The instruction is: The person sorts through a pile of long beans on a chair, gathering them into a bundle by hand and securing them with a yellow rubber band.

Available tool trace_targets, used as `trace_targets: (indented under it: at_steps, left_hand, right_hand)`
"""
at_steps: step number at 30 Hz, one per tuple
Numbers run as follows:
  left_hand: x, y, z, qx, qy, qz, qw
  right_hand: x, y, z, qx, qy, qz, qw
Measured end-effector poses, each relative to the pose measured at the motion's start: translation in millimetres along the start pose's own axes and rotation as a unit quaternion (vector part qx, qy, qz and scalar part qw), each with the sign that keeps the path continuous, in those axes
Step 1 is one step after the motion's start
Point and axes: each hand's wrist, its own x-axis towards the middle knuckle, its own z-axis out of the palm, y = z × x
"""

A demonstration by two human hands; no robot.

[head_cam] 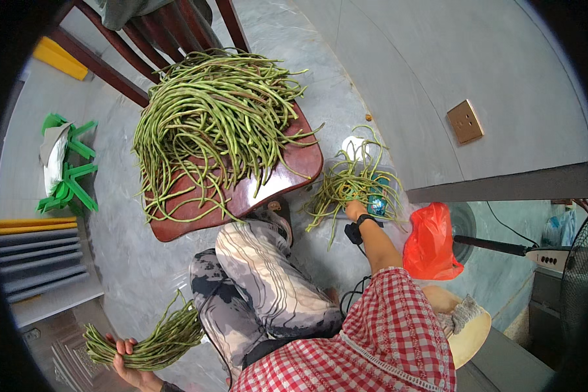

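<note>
My left hand (126, 356) grips a thick bundle of yardlong beans (164, 343) near one end, low at the left beside my knee. The beans trail to the right towards my leg. My right hand (356, 210) reaches down into a loose tangle of yardlong beans (345, 183), which spills over a clear plastic container (396, 179) on the floor. Its fingertips are hidden there, so whether they hold anything is unclear. A large heap of yardlong beans (225, 117) covers most of a dark red wooden chair seat (294, 166) in front of me, some hanging over its edges.
A red plastic bag (431, 245) lies right of the container, near a standing fan (544, 255). A straw hat (470, 338) rests beside me. The wall with a socket (464, 122) bounds the right. Green folded stools (71, 181) stand far left. A black cable (355, 294) runs by my right arm.
</note>
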Motion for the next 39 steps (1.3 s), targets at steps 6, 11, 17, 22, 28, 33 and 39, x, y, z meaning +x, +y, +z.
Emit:
trace_targets:
  at_steps: [6,11,17,22,28,33,39]
  left_hand:
    - [2,-8,13,-0.029,0.007,-0.04,0.999]
    - [2,-13,25,-0.023,-0.035,-0.062,0.997]
    - [2,-21,42,-0.006,0.014,-0.061,0.998]
    - [4,-25,48,0.034,-0.02,-0.067,0.997]
    - [11,-30,67,0.02,-0.075,-0.09,0.993]
    - [17,-27,94,0.068,-0.14,-0.121,0.98]
    - [21,-28,126,0.051,-0.246,-0.169,0.953]
  right_hand:
    - [9,6,8,0.01,0.057,-0.034,0.998]
    - [34,16,24,0.022,0.054,-0.019,0.998]
    - [16,37,-20,-0.084,0.163,-0.049,0.982]
    - [-50,29,-113,0.277,0.262,-0.119,0.917]
    - [-207,-46,-226,0.404,0.12,-0.262,0.868]
    - [-347,-135,-258,0.254,0.163,-0.377,0.876]
    - [-473,-235,-239,0.127,0.113,-0.494,0.853]
